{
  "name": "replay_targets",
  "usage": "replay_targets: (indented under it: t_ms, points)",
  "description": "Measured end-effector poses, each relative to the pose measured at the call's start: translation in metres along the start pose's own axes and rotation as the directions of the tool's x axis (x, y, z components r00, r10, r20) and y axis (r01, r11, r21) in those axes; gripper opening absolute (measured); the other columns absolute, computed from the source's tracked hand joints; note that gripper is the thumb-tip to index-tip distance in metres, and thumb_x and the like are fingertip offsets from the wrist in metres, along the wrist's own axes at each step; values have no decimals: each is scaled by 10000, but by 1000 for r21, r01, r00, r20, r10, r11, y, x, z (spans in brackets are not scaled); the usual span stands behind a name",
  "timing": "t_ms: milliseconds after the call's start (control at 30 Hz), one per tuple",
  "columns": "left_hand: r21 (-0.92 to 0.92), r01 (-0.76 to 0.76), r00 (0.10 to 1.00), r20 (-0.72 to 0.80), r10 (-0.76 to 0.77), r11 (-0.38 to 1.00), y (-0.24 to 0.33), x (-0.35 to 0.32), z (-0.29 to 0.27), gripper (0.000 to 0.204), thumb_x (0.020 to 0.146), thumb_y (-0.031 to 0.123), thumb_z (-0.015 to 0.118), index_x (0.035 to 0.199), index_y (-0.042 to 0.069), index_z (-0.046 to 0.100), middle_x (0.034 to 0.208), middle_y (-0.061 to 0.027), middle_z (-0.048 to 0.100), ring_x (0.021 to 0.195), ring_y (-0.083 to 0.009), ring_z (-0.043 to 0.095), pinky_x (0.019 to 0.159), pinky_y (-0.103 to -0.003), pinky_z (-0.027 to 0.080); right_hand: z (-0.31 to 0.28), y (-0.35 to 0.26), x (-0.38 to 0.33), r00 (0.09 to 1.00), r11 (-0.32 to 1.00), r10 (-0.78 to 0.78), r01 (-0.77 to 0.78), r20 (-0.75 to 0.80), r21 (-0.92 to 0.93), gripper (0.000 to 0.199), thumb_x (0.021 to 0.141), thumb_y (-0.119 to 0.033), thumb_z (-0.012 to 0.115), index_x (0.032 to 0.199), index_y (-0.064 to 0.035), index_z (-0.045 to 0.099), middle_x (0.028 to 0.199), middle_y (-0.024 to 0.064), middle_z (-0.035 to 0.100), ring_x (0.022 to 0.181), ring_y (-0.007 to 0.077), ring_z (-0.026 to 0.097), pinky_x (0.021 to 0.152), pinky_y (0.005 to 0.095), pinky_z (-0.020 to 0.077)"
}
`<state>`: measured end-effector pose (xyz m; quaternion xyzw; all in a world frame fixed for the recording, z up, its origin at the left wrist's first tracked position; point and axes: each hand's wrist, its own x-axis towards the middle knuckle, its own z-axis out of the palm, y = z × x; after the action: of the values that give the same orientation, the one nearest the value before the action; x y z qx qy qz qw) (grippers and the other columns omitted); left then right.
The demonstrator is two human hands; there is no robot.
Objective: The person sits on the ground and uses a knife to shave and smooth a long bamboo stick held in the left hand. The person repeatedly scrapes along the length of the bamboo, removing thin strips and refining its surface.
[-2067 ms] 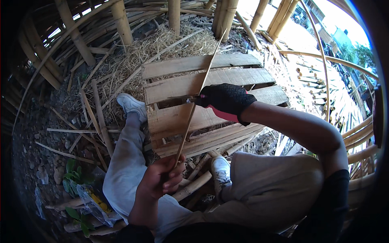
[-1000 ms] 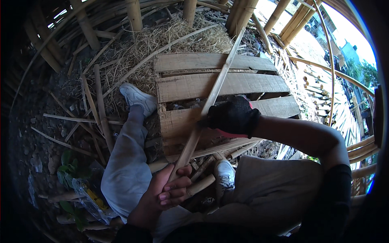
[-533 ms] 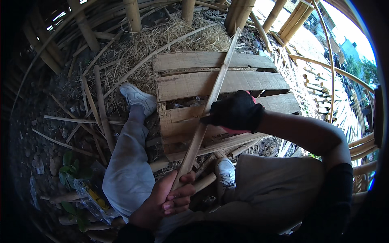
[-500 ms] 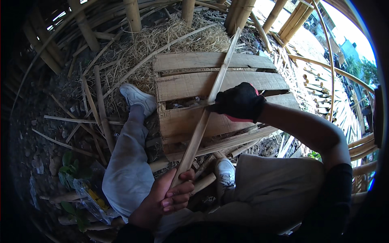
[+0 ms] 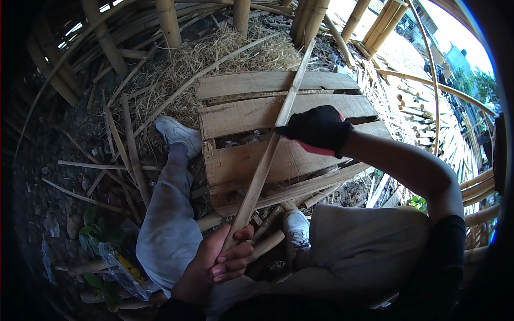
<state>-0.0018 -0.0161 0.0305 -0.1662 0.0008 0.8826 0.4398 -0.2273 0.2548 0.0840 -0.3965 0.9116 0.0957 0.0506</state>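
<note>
A long split bamboo strip (image 5: 261, 174) slants away from me over a low slatted wooden crate (image 5: 238, 113). My bare left hand (image 5: 222, 254) is wrapped round its near end, thumb along the top. My right hand (image 5: 318, 131), in a black glove with red on the palm side, is closed beside the strip's middle, above the crate's slats. Something dark at its fingertips meets the strip; whether that is a finger or a tool I cannot tell. The strip's far end reaches past the crate's far slat.
Dry straw shavings (image 5: 214, 59) lie beyond the crate, before bamboo posts (image 5: 168, 24). Loose bamboo strips (image 5: 134, 150) litter the ground at left. A clear plastic bag (image 5: 126, 273) with something yellow lies near my left leg. My shoes (image 5: 179, 136) flank the crate.
The view has shifted slightly, so the crate and strip sit a little farther left. Both hands keep nearly the same hold, with the gloved hand's wrist turned slightly.
</note>
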Motion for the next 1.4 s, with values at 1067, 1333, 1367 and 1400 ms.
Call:
replay_targets:
  t_ms: [1067,1333,1367,1400]
  points:
    - [277,36,996,-94,-11,960,-11,-2,4,403,1076,536,326,928,164,371,516,54,362,299,-62,355,251,-211,320,-2,-6,-11,998,992,-43,49,-48,114,539,1006,-607,433,920,-177,747,850,91,723,845,300,714,786,431,563]
    - [229,94,995,-61,-83,969,-6,-4,4,396,1078,524,335,929,158,370,508,55,350,298,-61,341,252,-218,315,-36,51,2,659,539,658,-750,364,382,468,1015,-549,463,1122,-204,760,1022,109,755,978,292,711,895,435,532]
    - [220,116,993,-39,-111,969,-3,0,4,397,1078,523,337,929,157,370,507,56,349,298,-62,341,252,-219,316,-4,44,-8,919,920,385,-389,82,48,387,1028,-509,458,1175,-290,741,1059,84,747,978,283,713,881,421,547]
    - [167,100,995,-37,-95,981,-2,0,3,381,1087,488,319,938,142,374,515,40,371,300,-70,361,252,-216,326,6,17,-14,960,931,274,-281,62,233,328,1032,-477,463,1203,-365,719,1061,73,734,970,279,713,828,389,570]
